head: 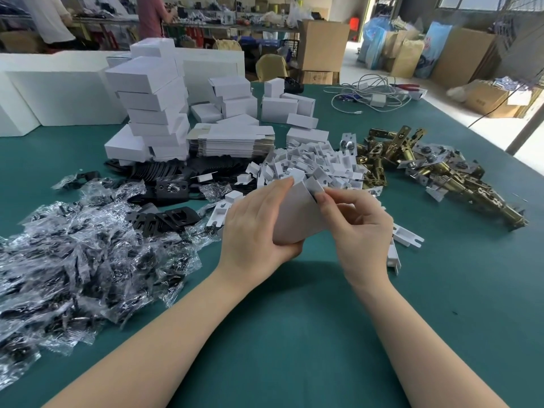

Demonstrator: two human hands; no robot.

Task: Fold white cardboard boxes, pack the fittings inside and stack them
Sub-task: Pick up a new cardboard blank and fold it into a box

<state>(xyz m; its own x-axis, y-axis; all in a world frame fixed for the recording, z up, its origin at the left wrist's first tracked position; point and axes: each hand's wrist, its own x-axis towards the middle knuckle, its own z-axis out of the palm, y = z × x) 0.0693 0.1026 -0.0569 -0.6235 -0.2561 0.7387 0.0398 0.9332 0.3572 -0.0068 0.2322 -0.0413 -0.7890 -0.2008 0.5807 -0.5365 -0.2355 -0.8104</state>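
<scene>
Two hands (256, 228) (357, 228) grip an unprinted white box (297, 219).

The white box (297, 219) in the person's hands is matt, smooth cardboard, as are the stacked folded boxes (153, 107) and the flat box blanks (235, 141), whose cut edges look greyish-brown. The desk (294, 319) wears a matt green cloth-like cover. The latch fittings (435, 169) are glossy brass-coloured and silver metal. The black plates (172, 187) look matt. The small bags (73, 260) are crinkled, glossy clear plastic. The white inserts (318, 166) look like matt card.
</scene>
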